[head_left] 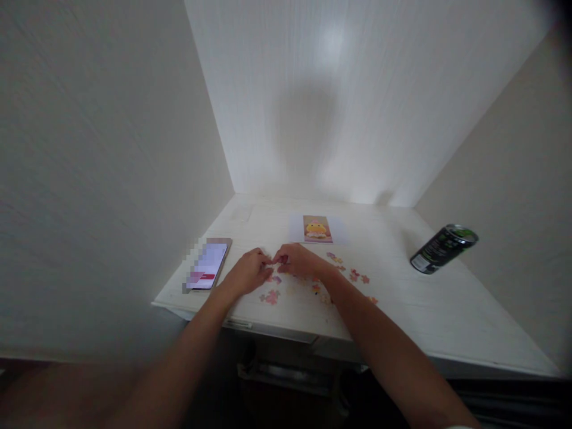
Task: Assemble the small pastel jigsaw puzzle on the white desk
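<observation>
My left hand [254, 271] and my right hand [297, 260] meet over the white desk, fingertips almost touching. Both are closed in a pinch on small jigsaw puzzle pieces, which the fingers largely cover. Dark red shows under the right fingers. Just below the left fingers lie pink and purple pieces, with a small pink cluster of puzzle pieces [271, 297] nearer the desk's front. Loose puzzle pieces [354, 275] in red, orange and yellow are scattered beside and partly beneath my right forearm. Behind the hands lies a picture card [317, 229] with a yellow figure on it.
A phone [209, 265] with its screen lit rests at the desk's left edge. To the right stands a dark drink can [443, 249]. A faint clear flat item [242, 213] lies at the back left. Pale panels enclose the desk [393, 316] on three sides.
</observation>
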`<action>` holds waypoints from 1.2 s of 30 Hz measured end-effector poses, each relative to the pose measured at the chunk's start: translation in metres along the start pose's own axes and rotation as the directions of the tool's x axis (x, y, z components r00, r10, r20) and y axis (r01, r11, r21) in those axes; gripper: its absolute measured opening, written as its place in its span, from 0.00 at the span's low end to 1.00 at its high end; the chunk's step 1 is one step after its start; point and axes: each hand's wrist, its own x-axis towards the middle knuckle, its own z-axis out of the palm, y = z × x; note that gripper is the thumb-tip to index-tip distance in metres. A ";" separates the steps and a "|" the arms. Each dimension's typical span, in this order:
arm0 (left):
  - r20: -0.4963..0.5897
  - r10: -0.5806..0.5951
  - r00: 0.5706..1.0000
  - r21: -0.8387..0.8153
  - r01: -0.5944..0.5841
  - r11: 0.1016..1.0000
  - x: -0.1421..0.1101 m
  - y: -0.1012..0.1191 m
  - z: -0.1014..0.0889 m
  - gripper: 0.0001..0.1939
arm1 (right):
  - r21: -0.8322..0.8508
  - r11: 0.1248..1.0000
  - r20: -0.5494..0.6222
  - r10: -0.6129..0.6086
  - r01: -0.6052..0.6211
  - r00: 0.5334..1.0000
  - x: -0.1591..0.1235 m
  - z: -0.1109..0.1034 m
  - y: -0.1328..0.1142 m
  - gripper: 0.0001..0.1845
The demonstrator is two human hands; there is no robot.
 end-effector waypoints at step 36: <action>-0.154 0.182 0.971 0.110 -0.166 0.980 -0.014 -0.001 0.012 0.09 | -0.117 0.990 -0.020 0.083 -0.085 0.996 -0.007 -0.017 0.015 0.07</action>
